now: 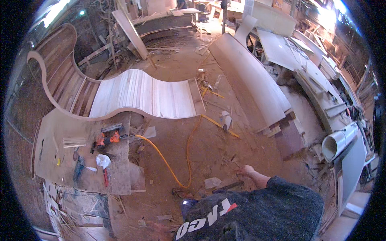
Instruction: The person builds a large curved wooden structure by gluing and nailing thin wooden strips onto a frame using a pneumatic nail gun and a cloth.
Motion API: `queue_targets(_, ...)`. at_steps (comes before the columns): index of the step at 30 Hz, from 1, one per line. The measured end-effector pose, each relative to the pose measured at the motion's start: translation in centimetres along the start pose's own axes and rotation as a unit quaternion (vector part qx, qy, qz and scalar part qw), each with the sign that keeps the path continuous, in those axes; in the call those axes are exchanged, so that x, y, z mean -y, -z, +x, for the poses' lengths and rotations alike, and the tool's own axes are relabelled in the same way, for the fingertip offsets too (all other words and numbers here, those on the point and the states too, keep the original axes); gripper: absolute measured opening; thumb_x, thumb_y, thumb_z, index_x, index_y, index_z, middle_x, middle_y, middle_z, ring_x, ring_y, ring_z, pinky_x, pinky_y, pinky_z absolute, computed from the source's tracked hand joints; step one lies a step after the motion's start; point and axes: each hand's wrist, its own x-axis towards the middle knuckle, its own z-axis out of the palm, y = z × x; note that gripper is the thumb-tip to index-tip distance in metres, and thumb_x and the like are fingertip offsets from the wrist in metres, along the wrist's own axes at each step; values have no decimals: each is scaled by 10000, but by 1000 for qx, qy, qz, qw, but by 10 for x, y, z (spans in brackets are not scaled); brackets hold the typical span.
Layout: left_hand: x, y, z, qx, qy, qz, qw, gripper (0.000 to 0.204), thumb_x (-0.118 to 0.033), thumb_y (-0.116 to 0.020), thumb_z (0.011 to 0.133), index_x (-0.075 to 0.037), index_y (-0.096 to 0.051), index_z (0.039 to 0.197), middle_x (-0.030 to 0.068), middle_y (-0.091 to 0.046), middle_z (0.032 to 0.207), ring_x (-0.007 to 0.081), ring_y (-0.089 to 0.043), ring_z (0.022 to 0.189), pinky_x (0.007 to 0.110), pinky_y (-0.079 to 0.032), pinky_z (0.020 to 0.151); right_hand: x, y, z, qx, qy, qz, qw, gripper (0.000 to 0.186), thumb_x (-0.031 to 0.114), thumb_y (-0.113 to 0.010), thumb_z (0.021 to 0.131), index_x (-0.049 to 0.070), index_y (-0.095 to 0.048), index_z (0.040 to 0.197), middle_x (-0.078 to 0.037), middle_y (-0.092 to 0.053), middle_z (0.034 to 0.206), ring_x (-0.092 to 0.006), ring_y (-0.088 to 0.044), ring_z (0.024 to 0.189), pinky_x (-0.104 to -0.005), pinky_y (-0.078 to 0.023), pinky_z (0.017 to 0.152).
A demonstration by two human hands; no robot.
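My right hand [245, 171] reaches out over the dusty floor from a dark short sleeve. Its fingers look loosely spread, and I see nothing held in them. Small wood scraps [230, 161] lie nearest to it. Low at the bottom edge, a blurred skin-coloured shape seems to be my left hand [160, 229]; its fingers are too smeared to make out. Ahead to the left stands a long wavy slatted wooden bench [140, 94], pale slats at its right part and brown ones at its left. An orange power tool [108, 138] rests on a plywood sheet [84, 176].
A yellow hose [164, 159] curves across the floor from the orange tool. Beside that tool lie a blue-green tool [78, 166] and a white plastic bag [103, 161]. A large curved panel [249, 76] stands to the right, near a metal cylinder [339, 141] and stacked boards.
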Motion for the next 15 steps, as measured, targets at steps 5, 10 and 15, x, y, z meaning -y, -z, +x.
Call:
queue_targets(5,21,-31,-61,188,83,60,977,559,-664,-354,950,-153,-383,725,-23,-369,657,142,-333,575,349,-204,543,-138,-42,-83,62,-83,-91,991,348,375,-648,847,151,-760,1088,-98,-737,1115,-322,-698,1049,-421,-568,866)
queue_targets(10,-9,-96,-65,404,40,60,912,645,-765,-320,936,-197,-309,631,-59,-304,596,107,-264,519,331,-131,503,-203,-62,-164,-246,-231,27,941,304,347,-705,766,103,-762,939,-134,-739,1012,-353,-706,938,-454,-566,803)
queue_targets(15,-264,-167,-125,528,-135,10,838,632,-750,-289,983,-168,-478,825,-66,-389,631,93,-313,527,294,-189,481,-100,125,-278,-672,-152,210,694,339,332,-717,851,41,-568,763,-126,-524,681,-232,-537,647,-379,-466,616)
